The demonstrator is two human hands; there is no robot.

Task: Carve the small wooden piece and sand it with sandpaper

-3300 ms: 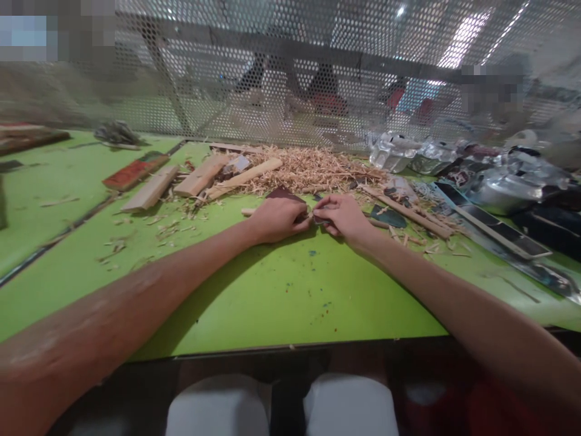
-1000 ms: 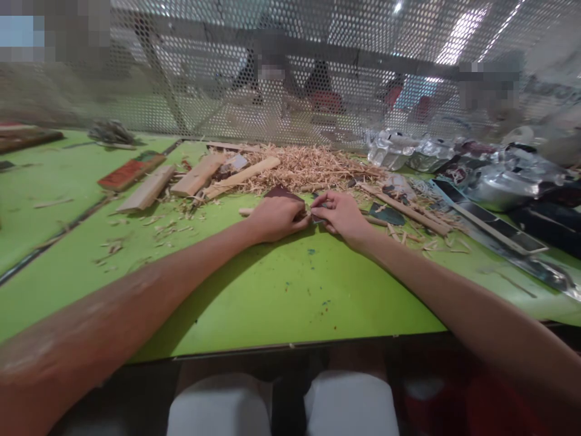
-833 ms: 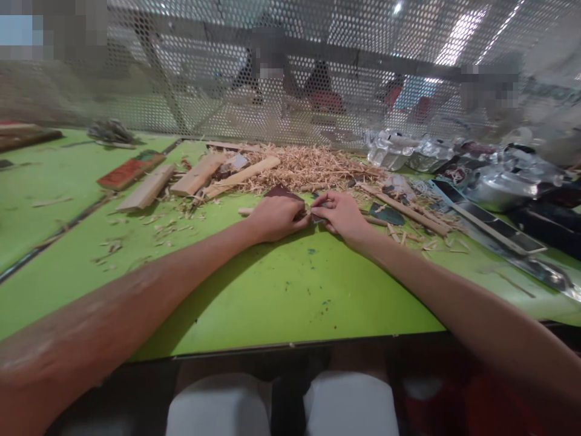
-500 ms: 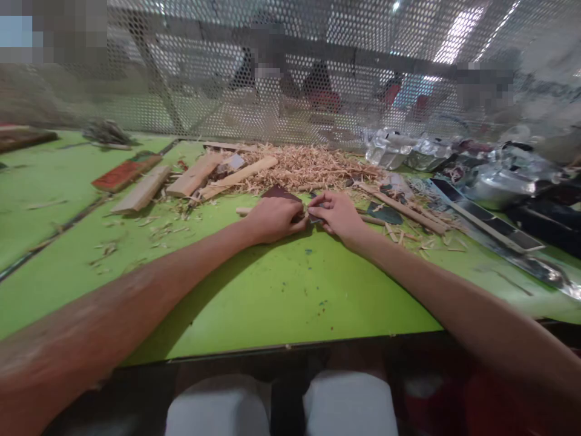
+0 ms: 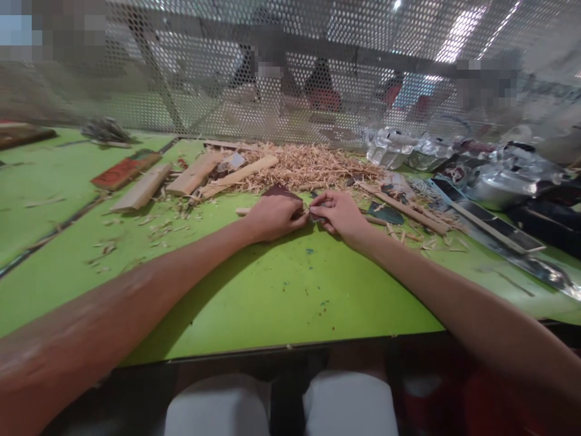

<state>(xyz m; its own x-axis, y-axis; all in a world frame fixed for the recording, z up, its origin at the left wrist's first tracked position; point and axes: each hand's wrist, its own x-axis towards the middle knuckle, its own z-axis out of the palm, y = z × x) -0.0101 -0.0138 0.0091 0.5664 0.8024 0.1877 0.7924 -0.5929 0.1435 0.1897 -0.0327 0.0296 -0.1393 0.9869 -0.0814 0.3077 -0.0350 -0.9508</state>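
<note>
My left hand rests on the green table in the middle, its fingers curled closed. A small pale bit shows at its fingertips, too small to name. Close beside it, my right hand is closed in a pinch, with a small greyish scrap under its fingers. What both hands grip is mostly hidden. Behind my left hand lies a dark brown sheet. A thin wooden stick pokes out left of that hand. Another stick end shows right of my right hand, beside a dark flat piece.
A heap of wood shavings lies behind the hands, against a perforated metal screen. Wooden blocks and a red-orange block lie left. Foil-like wrapped items and a long dark-panelled strip lie right. People are beyond the screen.
Both hands stay together in the same place, with the right fingers shifted very slightly to the right. The view has moved a little; nothing else visibly differs.
</note>
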